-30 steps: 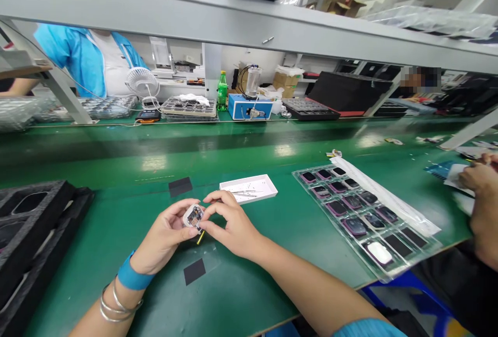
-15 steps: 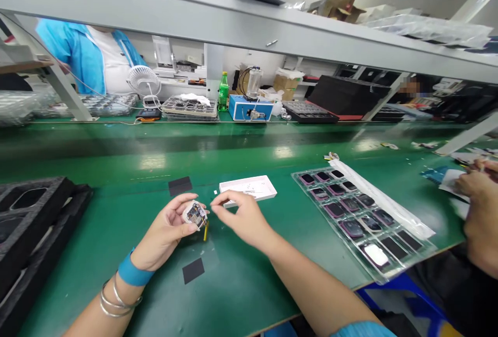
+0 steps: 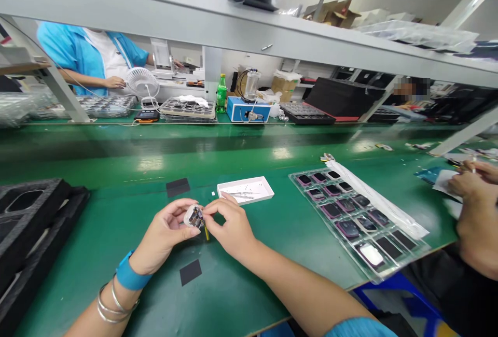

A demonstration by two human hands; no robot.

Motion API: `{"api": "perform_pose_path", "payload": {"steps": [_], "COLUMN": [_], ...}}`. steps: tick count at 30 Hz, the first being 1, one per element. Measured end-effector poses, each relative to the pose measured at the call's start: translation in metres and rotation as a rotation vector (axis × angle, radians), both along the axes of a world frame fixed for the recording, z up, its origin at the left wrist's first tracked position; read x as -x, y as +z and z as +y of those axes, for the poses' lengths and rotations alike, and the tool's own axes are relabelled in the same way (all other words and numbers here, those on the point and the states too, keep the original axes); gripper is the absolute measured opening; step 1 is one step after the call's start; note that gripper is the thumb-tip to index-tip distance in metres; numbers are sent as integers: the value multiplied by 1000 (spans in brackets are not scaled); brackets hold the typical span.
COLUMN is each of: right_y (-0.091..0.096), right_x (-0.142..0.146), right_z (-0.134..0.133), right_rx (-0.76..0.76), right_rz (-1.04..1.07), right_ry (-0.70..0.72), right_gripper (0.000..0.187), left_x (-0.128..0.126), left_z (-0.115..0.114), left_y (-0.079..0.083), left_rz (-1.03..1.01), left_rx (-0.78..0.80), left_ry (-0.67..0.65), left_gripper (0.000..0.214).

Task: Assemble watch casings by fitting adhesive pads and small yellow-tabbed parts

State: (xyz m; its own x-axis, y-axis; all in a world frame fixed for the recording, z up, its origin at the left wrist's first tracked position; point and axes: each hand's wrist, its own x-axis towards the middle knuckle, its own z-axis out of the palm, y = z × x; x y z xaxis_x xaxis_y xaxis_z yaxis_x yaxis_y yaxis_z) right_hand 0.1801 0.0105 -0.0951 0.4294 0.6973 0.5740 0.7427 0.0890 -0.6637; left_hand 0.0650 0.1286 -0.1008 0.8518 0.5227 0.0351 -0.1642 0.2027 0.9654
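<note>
My left hand [image 3: 170, 227] grips a small white-cased electronic device [image 3: 190, 216] by its edges, with the circuit board inside exposed. From its lower right side hangs a yellow strip [image 3: 207, 233]. Thumb and forefinger of my right hand [image 3: 227, 223] are pinched together at the device's right edge; what lies between these fingertips is too small to make out. Just behind the right hand sits a shallow white tray [image 3: 266, 186] with tweezers [image 3: 241, 194] and tiny pieces in it. Dark flat sheets [image 3: 190, 272] lie in front of and behind the device.
At the right lies a clear plastic tray [image 3: 307, 207] of dark rounded-square parts, beside a co-worker's hands [image 3: 470, 181]. A black foam tray [image 3: 58, 197] is at the left. Beyond the green bench, near a fan [image 3: 142, 83], a person in blue sits. A shelf beam [image 3: 155, 20] crosses above.
My right hand has moved left and its fingertips have come to the device's edge. The device has turned slightly in my left hand. The person opposite now shows their hands.
</note>
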Motion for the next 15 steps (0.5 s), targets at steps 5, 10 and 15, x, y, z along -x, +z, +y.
{"api": "perform_pose_path", "payload": {"steps": [5, 10, 15], "right_y": [-6, -4, -3], "right_x": [1, 0, -1], "right_z": [-1, 1, 5], "right_rx": [-2, 12, 87], "right_rz": [-280, -137, 821], "right_ry": [-63, -3, 349], "right_gripper": [14, 14, 51], "left_x": [-1, -1, 3], "left_z": [-3, -4, 1], "left_y": [-1, -1, 4], "left_rz": [7, -9, -52], "left_rx": [-8, 129, 280], "left_ry": [18, 36, 6], "left_gripper": [44, 45, 47]}}
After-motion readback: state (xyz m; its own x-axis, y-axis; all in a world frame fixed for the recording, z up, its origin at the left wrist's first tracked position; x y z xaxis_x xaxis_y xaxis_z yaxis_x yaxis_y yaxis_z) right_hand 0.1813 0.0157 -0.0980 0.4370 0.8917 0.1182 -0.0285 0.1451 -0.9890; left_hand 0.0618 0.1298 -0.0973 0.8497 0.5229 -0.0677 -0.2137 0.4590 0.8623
